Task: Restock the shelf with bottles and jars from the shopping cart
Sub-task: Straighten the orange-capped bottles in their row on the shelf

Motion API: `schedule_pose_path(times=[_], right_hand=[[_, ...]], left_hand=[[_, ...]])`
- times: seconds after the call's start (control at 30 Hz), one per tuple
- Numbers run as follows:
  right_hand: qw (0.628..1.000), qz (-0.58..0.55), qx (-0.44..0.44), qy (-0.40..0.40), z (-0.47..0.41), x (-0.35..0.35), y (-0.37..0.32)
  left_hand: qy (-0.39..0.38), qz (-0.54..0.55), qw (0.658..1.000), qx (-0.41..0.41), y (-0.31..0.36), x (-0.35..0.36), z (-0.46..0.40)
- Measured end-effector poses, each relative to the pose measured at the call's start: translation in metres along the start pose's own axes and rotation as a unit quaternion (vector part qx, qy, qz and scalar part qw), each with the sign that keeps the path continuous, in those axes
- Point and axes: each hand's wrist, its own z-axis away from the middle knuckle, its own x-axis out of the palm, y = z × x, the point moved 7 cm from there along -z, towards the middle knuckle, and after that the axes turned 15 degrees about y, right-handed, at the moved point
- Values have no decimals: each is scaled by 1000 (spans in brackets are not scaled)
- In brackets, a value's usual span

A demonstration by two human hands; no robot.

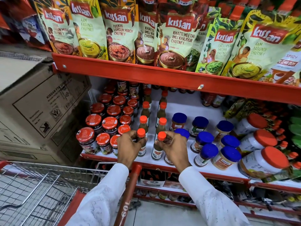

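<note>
Two slim sauce bottles with orange caps stand at the front of the white shelf (184, 163). My left hand (128, 146) is closed around the neck of the left bottle (141, 133). My right hand (174, 147) grips the neck of the right bottle (161, 137). Behind each bottle runs a row of like bottles (162, 110) toward the back. The wire shopping cart (40, 190) is at the lower left, its red handle (128, 194) between my white sleeves.
Red-lidded jam jars (107, 123) crowd the shelf left of my hands. Blue-lidded jars (206, 139) stand to the right, then big orange-lidded jam tubs (263, 162). Chutney pouches (175, 35) fill the red shelf above. A cardboard box (37, 108) sits at the left.
</note>
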Motion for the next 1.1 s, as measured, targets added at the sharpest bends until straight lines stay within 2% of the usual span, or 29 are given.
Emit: schedule_pose_path(times=[0.67,1.1], right_hand=[[1000,27,0,-11,-2,2,-5],[999,30,12,-16,0,-4,-7]], left_hand=[[-8,-30,999,15,5,0,-1],[-25,-26,999,-6,-1,1,2]])
